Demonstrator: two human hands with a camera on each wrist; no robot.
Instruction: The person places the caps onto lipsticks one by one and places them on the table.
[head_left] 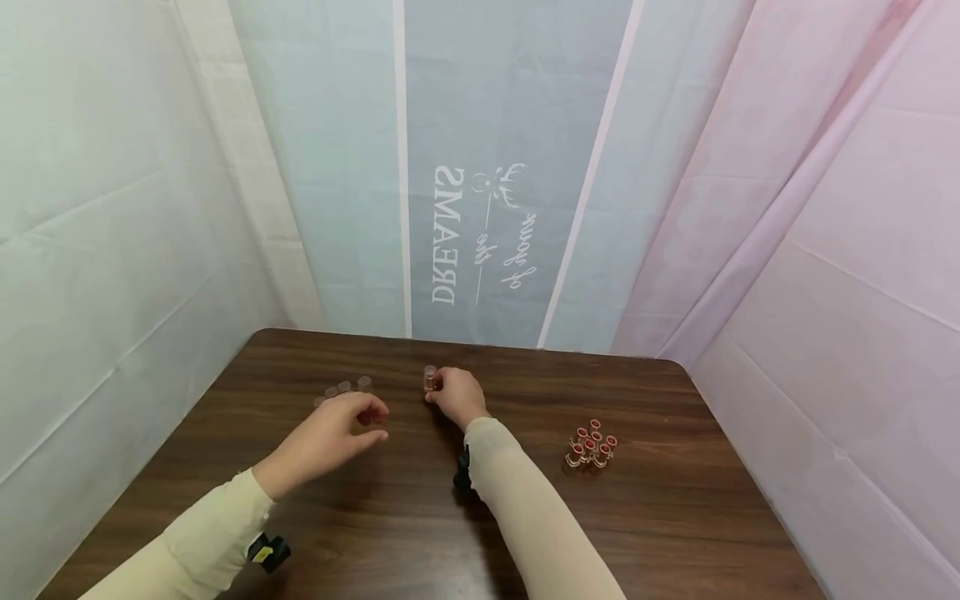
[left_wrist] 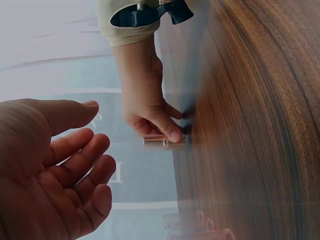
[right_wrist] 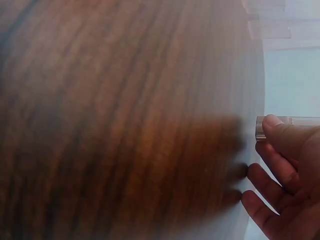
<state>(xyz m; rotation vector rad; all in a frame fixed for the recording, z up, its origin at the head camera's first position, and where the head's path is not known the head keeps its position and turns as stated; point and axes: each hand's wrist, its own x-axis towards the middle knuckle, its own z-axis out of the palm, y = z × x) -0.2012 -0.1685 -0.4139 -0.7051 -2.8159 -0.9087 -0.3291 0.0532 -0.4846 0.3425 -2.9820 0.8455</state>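
Observation:
Upright at the table's far middle is a small clear tube (head_left: 430, 377) with a shiny metallic part. My right hand (head_left: 459, 395) pinches it between thumb and forefinger; in the right wrist view a metallic end of the tube (right_wrist: 259, 129) shows beside the thumb, with the other fingers spread loosely. My left hand (head_left: 324, 435) is held over the table on the left, fingers relaxed and slightly bent, holding nothing. Just beyond it stand several clear cylinders (head_left: 344, 387), partly hidden behind the hand. They also show as clear cylinders (left_wrist: 200, 234) low in the left wrist view.
A tight cluster of small clear pieces with red round tops (head_left: 590, 447) stands right of my right forearm. The dark wood table (head_left: 675, 517) ends at a printed curtain (head_left: 480, 100) behind, with pale cloth walls (head_left: 112, 208) on both sides.

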